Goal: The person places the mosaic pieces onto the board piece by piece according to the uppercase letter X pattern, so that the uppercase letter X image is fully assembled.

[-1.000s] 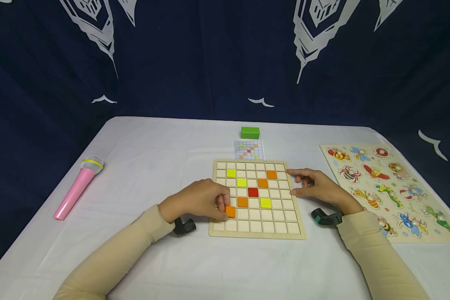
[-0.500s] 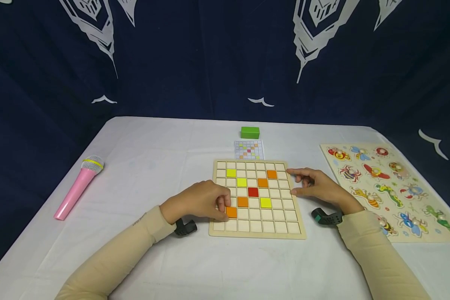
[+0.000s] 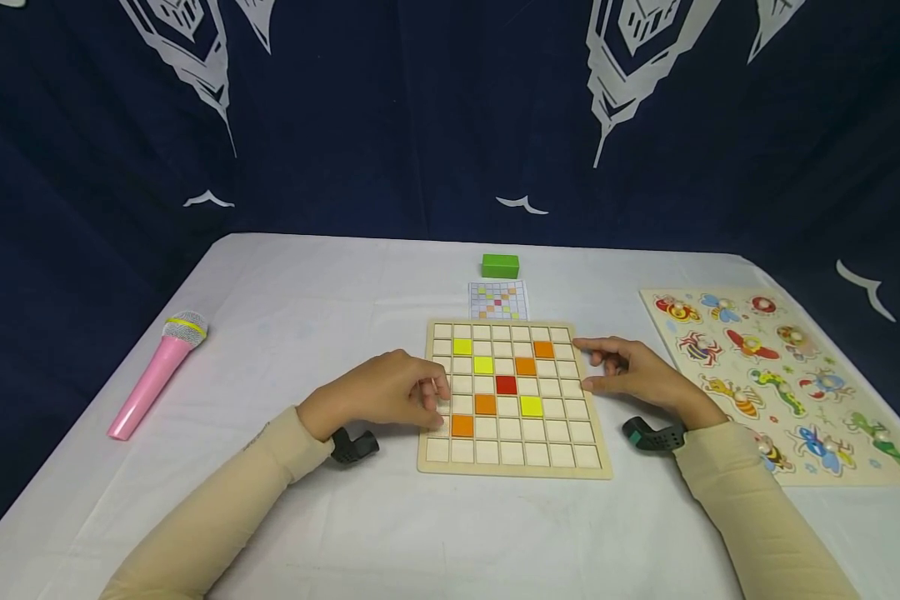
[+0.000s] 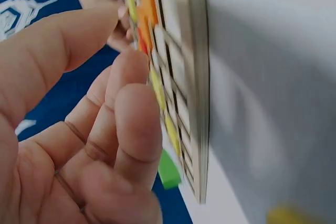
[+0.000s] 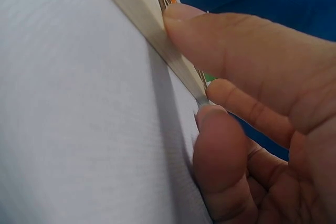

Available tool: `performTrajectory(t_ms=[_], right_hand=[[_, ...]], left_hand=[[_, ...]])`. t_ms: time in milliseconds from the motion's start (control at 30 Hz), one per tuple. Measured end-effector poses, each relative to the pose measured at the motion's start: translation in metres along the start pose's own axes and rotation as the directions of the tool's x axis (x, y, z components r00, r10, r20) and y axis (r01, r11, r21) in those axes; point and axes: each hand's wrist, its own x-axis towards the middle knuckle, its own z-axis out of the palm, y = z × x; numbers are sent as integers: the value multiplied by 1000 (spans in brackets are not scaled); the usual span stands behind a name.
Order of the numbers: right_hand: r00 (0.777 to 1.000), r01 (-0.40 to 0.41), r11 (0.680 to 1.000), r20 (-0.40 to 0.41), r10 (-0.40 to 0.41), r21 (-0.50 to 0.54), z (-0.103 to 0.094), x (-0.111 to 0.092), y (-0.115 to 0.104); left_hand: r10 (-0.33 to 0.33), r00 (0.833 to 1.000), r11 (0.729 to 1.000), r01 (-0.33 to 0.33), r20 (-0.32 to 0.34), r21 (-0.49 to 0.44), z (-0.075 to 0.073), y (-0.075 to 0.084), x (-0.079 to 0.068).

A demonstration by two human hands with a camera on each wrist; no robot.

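A wooden grid board [image 3: 515, 476] lies flat in the middle of the head view, with square cells. Orange tiles, such as the near one [image 3: 462, 426], yellow tiles [image 3: 531, 406] and one red tile [image 3: 506, 385] sit in some cells. My left hand [image 3: 390, 390] hovers at the board's left edge, fingers loosely bent; the left wrist view shows nothing between thumb [image 4: 63, 43] and fingertips. On the opposite side, my right hand [image 3: 637, 375] touches the board's right edge with thumb and index finger. The right wrist view has that thumb [image 5: 210, 40] against the wooden rim [image 5: 173, 64].
Behind the board lies a small printed pattern card [image 3: 498, 300], and a green block [image 3: 500, 266] stands beyond it. A pink microphone [image 3: 157, 371] rests at the left. To the right is an insect picture board [image 3: 720, 325], partly covered by the right forearm.
The near orange tile, first pinched and tilted in my left hand, now lies flat in its cell. That hand has let go and drawn back left. My right hand has stayed put.
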Motion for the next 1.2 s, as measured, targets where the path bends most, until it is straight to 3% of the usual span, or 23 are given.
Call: performTrajectory(t_ms=[167,333,500,667,867,1200], right_hand=[[1000,4,1000,-1,-4,-7,-1,0,0],[1000,-14,1000,1,14,-19,-3,-2,1],[1000,-19,1000,6,19,-18,-4,-1,0],[1000,-18,1000,5,18,-23,-4,-1,0],[1000,-24,999,6,24,-25,-4,0,0],[1000,-1,1000,8,1,-18,-2,0,0]], left_hand=[[13,1000,999,-14,-29,-44,-15,-13,-8],[-17,999,996,14,-29,-88,-32,-29,-14],[-88,996,990,88,5,-106,-47,-47,-23],[-188,979,970,198,77,-142,-58,-61,-33],[-221,962,948,251,161,-197,-60,-69,-36],[-217,962,954,245,166,-173,-51,-74,-35]])
